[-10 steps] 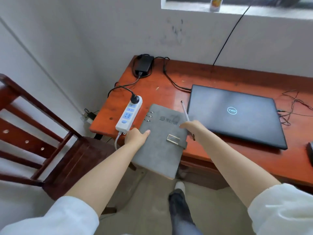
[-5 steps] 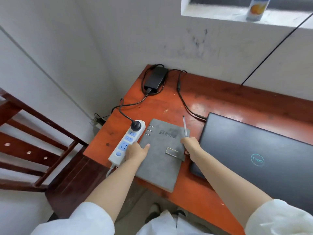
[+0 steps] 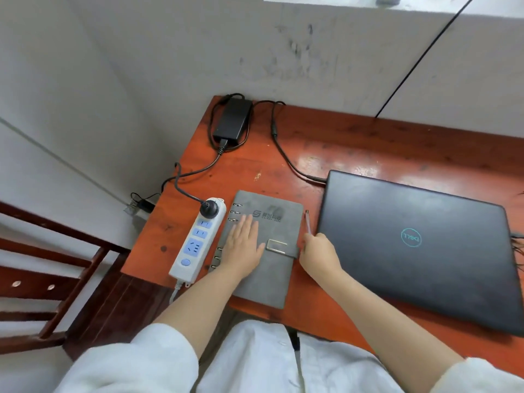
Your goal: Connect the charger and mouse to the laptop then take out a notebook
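2 bare hands over a red-brown wooden surface (image 3: 354, 143). Left hand (image 3: 246, 245) flat on the cover of a grey ring-bound notebook (image 3: 263, 279), fingers (image 3: 249, 224) spread wide and straight, gripping nothing. Right hand (image 3: 319, 251) curled at the notebook's right edge, fingers closed around the lower end of a pen (image 3: 307, 221), pen shaft pointing away toward the wall. Notebook closed, metal clasp (image 3: 276, 245) on its strap between the 2 hands, near corner just over the front edge of the surface. Just left of the notebook, a white power strip (image 3: 195, 245) with blue sockets, 1 black plug (image 3: 209, 207) seated in its far end. Black charger brick (image 3: 233, 120) at the far left corner, 1 cable running to the plug, another running to the left rear corner of the laptop (image 3: 419, 251). Laptop closed, dark lid up, just right of the pen. Thin wires (image 3: 517, 245) at the laptop's right side; mouse not visible. Dark wooden chair (image 3: 56, 279) to the left, white sleeves at the bottom.
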### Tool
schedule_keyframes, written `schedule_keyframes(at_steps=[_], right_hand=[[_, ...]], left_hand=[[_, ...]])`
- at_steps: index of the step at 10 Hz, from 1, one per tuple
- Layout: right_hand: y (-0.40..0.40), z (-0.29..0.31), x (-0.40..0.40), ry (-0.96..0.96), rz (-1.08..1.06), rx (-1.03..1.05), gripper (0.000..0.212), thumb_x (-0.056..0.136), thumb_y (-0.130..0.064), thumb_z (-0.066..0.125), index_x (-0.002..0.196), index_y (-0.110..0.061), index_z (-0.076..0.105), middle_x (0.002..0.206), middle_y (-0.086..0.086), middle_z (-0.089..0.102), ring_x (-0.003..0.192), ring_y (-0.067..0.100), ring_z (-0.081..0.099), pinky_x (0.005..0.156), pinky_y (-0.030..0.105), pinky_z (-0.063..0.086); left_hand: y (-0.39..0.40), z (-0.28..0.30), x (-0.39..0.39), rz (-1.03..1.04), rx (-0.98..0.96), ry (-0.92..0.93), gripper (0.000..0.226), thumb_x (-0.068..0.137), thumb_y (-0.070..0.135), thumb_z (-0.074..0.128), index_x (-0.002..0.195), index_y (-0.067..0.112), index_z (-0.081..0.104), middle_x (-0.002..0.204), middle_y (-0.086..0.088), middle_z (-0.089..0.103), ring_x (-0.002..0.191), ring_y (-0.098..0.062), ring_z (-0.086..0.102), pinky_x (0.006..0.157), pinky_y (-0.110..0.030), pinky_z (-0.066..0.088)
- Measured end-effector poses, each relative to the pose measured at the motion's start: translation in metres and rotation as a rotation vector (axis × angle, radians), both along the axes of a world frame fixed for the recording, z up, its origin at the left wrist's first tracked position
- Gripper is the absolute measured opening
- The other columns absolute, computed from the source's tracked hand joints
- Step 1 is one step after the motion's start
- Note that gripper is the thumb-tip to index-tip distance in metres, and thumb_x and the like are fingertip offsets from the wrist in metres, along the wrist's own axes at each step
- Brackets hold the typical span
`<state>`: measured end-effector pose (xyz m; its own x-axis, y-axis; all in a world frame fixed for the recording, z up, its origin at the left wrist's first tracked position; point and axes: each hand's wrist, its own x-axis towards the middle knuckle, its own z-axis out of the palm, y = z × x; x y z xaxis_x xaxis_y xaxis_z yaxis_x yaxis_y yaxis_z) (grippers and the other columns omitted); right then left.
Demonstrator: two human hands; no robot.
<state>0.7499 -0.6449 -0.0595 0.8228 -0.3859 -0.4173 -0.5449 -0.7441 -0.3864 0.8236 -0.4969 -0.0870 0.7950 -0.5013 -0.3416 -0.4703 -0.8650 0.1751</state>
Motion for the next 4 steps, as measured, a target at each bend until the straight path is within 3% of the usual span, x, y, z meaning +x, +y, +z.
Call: schedule_keyframes(at_steps=[2,3,4], right_hand=[[0.011,0.002,-0.007,0.126,0.238,-0.114,0.023,0.093,-0.011,0.042,0.11,-0.001,0.054,0.118,0.016,0.05,0.105,0.028,0.055,0.073,0.032,0.046],[0.007,0.01,-0.018,0.121,0.245,-0.076,0.025,0.094,-0.016,0.041,0.102,0.0,0.058,0.101,0.016,0.051,0.1,0.031,0.057,0.076,0.034,0.048],[-0.026,0.039,-0.01,-0.063,0.158,0.089,0.024,0.093,-0.014,0.048,0.098,0.001,0.066,0.095,0.013,0.061,0.093,0.027,0.06,0.08,0.03,0.045]], left_hand=[[0.01,-0.019,-0.002,-0.053,-0.014,-0.048,0.06,0.098,0.035,0.026,0.147,0.009,0.003,0.159,-0.009,-0.002,0.146,-0.019,-0.004,0.12,-0.031,-0.002],[0.011,-0.021,-0.002,-0.062,-0.056,-0.063,0.06,0.097,0.034,0.027,0.147,0.009,0.005,0.158,-0.009,0.001,0.146,-0.019,-0.003,0.12,-0.031,-0.001],[0.008,-0.022,0.001,-0.081,-0.055,-0.088,0.061,0.097,0.036,0.025,0.147,0.011,0.003,0.159,-0.007,0.0,0.146,-0.019,-0.004,0.119,-0.031,-0.003]])
